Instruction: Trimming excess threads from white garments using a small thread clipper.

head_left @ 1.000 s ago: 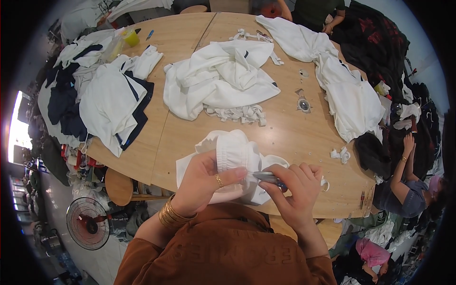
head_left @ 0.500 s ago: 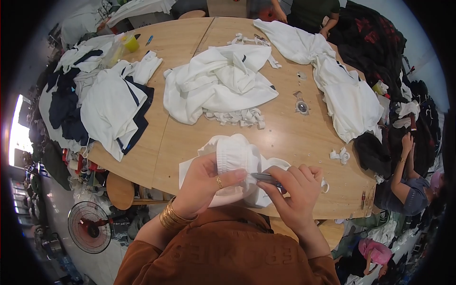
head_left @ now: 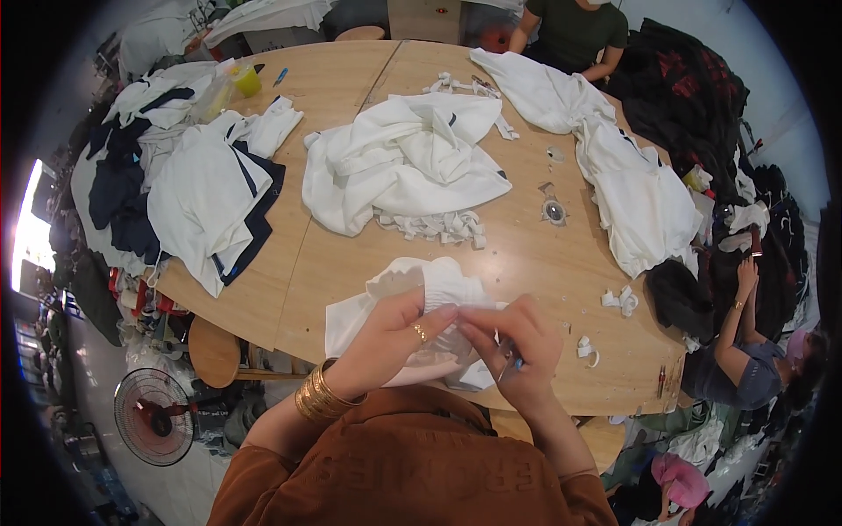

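A white garment point(head_left: 399, 279) with a gathered elastic band point(head_left: 449, 293) is bunched at the table's near edge, in front of my body. My left hand point(head_left: 386, 340) is closed on the band, thumb on top. Opposite it, my right hand point(head_left: 529, 344) pinches at the band's edge, its fingertips meeting my left thumb. Small thread snips point(head_left: 506, 358), with a bit of blue showing, are tucked in the right palm, mostly covered by the fingers. Whatever lies between the pinching fingertips is too small to make out.
A white garment heap point(head_left: 403, 158) lies mid-table beside white band scraps point(head_left: 438, 230). White and navy garments point(head_left: 206, 193) are piled left; more white cloth point(head_left: 636, 202) stretches along the right. A yellow cup point(head_left: 247, 81) stands far left. Co-workers point(head_left: 574, 35) are around the table.
The snips' blades, before pointed at the band, have turned back into my right palm. My right fingers have moved left to pinch at the band beside my left thumb.
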The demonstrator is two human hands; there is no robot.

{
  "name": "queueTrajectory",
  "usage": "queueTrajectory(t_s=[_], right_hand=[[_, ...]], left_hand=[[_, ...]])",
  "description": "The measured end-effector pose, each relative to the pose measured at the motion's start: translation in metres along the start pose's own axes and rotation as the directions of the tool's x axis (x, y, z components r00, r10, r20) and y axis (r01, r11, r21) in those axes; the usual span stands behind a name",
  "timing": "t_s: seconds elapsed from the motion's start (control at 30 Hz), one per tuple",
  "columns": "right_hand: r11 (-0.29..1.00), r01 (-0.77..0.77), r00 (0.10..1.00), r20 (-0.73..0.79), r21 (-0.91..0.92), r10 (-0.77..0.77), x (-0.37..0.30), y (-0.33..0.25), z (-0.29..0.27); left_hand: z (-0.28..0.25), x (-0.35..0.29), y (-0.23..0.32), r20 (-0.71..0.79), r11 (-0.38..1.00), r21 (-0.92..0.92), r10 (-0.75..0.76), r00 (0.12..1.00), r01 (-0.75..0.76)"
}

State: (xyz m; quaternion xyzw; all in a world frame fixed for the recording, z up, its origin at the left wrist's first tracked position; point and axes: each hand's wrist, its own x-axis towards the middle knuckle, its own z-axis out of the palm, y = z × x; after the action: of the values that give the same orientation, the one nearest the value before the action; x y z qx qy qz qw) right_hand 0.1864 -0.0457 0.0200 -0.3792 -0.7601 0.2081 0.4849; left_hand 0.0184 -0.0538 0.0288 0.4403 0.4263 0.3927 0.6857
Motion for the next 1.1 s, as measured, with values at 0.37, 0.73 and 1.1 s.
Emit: queueTrajectory(t_s=[0.37, 0.73, 1.1], right_hand=[[0.930, -0.367, 0.924, 0.111, -0.003, 0.365, 0.006, -0.012, -0.003], [0.986, -0.167, 0.978, -0.130, -0.021, 0.163, -0.004, 0.010, 0.006], [0.959, -0.253, 0.967, -0.001, 0.132, 0.255, -0.002, -0.007, -0.009]], left_hand=[[-0.009, 0.002, -0.009, -0.032, 0.997, -0.080, -0.024, 0.999, 0.021], [-0.008, 0.000, -0.015, -0.058, 0.997, 0.028, 0.074, 0.996, -0.073], [-0.008, 0.002, -0.011, -0.097, 0.964, -0.265, -0.013, 0.995, -0.013]])
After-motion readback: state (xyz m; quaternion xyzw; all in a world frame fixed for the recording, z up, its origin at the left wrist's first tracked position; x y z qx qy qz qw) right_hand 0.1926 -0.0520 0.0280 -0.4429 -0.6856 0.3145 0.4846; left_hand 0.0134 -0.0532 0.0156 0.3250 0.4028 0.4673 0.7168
